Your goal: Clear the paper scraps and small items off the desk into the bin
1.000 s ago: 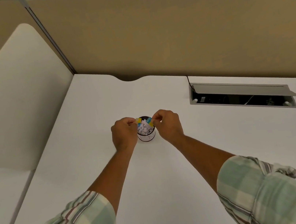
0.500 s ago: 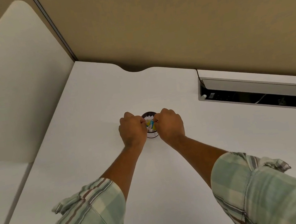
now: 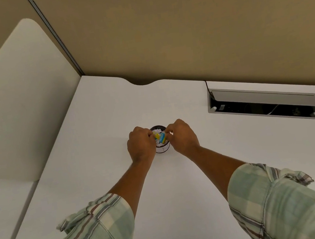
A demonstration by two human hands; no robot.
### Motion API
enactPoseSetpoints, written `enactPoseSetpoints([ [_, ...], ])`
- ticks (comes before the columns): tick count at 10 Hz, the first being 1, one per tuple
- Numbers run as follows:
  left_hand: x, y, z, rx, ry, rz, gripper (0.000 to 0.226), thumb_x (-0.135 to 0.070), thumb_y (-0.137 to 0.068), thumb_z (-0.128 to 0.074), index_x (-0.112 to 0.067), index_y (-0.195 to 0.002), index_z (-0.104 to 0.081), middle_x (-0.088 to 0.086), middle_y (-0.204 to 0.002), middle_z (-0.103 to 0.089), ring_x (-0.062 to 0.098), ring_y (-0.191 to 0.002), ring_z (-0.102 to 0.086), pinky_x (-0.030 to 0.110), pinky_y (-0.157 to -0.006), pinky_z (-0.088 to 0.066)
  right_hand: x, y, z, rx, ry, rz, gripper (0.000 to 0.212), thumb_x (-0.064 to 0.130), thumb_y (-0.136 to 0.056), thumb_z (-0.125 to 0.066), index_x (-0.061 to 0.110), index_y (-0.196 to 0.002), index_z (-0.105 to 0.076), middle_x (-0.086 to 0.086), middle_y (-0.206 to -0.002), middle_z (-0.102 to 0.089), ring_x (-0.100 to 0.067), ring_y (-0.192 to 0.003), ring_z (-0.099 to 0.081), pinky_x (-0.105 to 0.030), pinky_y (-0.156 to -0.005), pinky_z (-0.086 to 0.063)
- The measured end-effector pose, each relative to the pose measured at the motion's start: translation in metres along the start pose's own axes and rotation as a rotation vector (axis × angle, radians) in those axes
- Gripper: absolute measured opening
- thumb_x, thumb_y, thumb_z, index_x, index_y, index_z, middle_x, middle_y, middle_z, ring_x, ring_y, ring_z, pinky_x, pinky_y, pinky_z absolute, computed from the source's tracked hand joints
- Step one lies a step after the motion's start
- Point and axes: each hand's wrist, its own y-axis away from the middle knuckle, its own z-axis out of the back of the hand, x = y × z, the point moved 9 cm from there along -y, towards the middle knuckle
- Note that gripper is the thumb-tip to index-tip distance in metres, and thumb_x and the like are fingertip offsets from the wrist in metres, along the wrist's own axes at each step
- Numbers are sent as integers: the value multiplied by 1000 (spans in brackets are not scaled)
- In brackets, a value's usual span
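A small black mesh bin point(image 3: 162, 149) stands in the middle of the white desk point(image 3: 95, 116), with white paper scraps point(image 3: 157, 130) inside it. Both hands meet over its mouth. My left hand point(image 3: 141, 144) pinches a small yellow item point(image 3: 156, 135) at the bin's left rim. My right hand point(image 3: 182, 136) pinches a small blue item point(image 3: 162, 138) right beside it. The two items touch each other just above the scraps. The hands hide both sides of the bin.
An open cable tray point(image 3: 265, 106) with a raised grey lid is sunk into the desk at the right. A tan partition wall point(image 3: 181, 40) runs along the back, and a white side divider point(image 3: 17, 103) stands at the left.
The hands closed in over the bin half a second ago and have since drawn slightly apart. The yellow and blue items sit lower, against the scraps.
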Motion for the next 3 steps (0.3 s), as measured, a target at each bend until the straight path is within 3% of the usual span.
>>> enactPoseSetpoints([
  [2, -9, 19, 7, -9, -139, -112, 19, -24, -96, -57, -18, -108, -71, 3, -108, -68, 22, -99, -61, 36, -78, -55, -12, 25, 21, 1, 35, 25, 28, 32, -100, -56, 19, -124, -64, -5, -123, -58, -23, -109, -62, -34, -91, -53],
  [3, -12, 35, 7, -24, -181, -183, 28, -27, -97, -57, -18, -122, -65, 4, -122, -65, 24, -114, -59, 37, -88, -52, -22, 40, 31, -4, 98, 38, 33, 33, -102, -52, 19, -130, -60, -4, -128, -57, -24, -114, -60, -35, -97, -51],
])
